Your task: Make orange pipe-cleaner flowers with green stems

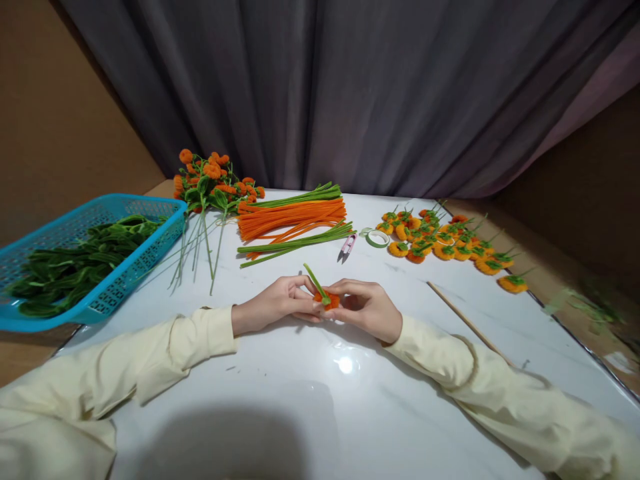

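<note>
My left hand (274, 304) and my right hand (367, 308) meet at the middle of the white table (320, 400). Both are closed around a small orange pipe-cleaner ball (327, 301). A green pipe-cleaner stem (315, 280) sticks up and to the left out of the ball, between my fingertips. Both forearms, in cream sleeves, rest on the table.
A blue basket (107, 293) of green leaves overhangs the left edge. Finished orange flowers on stems (213, 180), orange and green pipe cleaners (293, 220), pink snips (347, 247), green tape (377, 238), several orange pieces (445, 243) and a wooden stick (465, 320) lie beyond. A curtain hangs behind.
</note>
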`<state>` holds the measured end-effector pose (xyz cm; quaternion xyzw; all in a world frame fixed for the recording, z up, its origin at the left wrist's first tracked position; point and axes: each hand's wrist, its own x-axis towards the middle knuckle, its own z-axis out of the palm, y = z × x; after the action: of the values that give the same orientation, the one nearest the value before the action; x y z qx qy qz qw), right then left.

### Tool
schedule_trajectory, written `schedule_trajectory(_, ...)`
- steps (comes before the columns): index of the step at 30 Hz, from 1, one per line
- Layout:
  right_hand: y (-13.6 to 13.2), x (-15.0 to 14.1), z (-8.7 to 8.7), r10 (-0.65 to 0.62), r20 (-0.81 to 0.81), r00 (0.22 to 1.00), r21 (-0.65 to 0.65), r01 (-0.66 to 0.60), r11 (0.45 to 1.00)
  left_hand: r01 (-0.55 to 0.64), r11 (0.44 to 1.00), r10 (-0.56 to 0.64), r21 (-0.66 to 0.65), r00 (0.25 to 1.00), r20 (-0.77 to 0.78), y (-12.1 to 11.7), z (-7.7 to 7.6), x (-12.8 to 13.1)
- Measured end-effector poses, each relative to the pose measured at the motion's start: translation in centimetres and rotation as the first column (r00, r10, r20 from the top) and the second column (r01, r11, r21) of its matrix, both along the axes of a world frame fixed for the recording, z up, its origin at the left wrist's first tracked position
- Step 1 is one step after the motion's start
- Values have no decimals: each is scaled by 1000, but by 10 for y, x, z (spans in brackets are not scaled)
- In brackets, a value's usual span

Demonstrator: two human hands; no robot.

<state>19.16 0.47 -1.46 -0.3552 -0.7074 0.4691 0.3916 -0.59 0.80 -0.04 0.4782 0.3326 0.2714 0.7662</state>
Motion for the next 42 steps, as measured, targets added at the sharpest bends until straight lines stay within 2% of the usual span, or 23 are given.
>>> schedule_trajectory(12, 0, 1, 2, -1, 16, 1000, 39, 0, 999, -18, 1000, 18, 25, 1000, -7, -1, 1, 0)
schedule_trajectory(19, 3, 4, 2, 42, 16, 999, 15, -43, 999, -36, 999, 36, -1, 999, 25, 0, 0, 0)
schedule_trajectory(29, 3, 3, 0, 27, 5, 1000, 35, -27, 999, -47, 999, 48, -13, 998, 29, 1, 1, 2)
schedule_trajectory(42, 0, 3, 4, -38, 66, 997, 204, 23, 979, 17, 999, -13, -50, 997, 73, 3, 3, -1)
